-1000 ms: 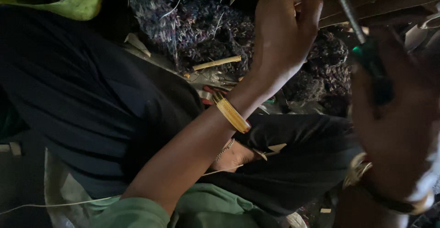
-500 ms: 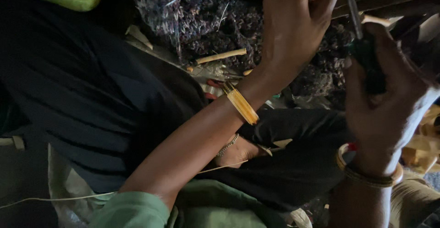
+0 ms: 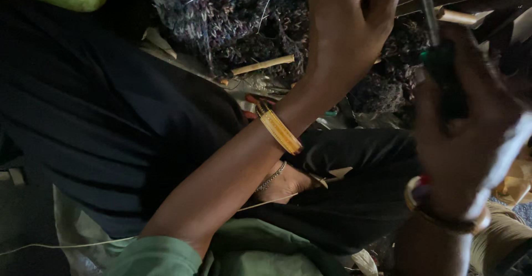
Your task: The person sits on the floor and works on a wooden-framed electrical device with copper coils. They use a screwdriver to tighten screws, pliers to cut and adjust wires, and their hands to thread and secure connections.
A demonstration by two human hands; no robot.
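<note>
Screwdriver [image 3: 440,60]: one only, with a dark green handle and a thin metal shaft, in the upper right of the view. Its long axis runs almost upright in the picture, leaning slightly left toward the top; the shaft points up and leaves the frame at the top edge, so the tip is out of sight. The right hand [image 3: 471,137] is closed in a fist around the handle, a little blurred. That wrist carries stacked bangles [image 3: 443,212], their count unclear.

The left hand [image 3: 346,26] is raised just left of the shaft, fingers curled together at the top edge; whether it pinches anything I cannot tell, since the fingertips are cut off. One yellow bangle [image 3: 280,131] sits on that wrist, and a green sleeve [image 3: 158,256] covers the upper arm.

Behind both hands lies a heap of dark knitted yarn [image 3: 238,21]. Two pale sticks show: one [image 3: 263,65] lying on the yarn, slanted, and another [image 3: 457,16] to the right of the shaft. A foot with one anklet [image 3: 271,177] rests below the left forearm on black cloth [image 3: 100,132]. A single thin thread [image 3: 66,245] crosses the lower left.
</note>
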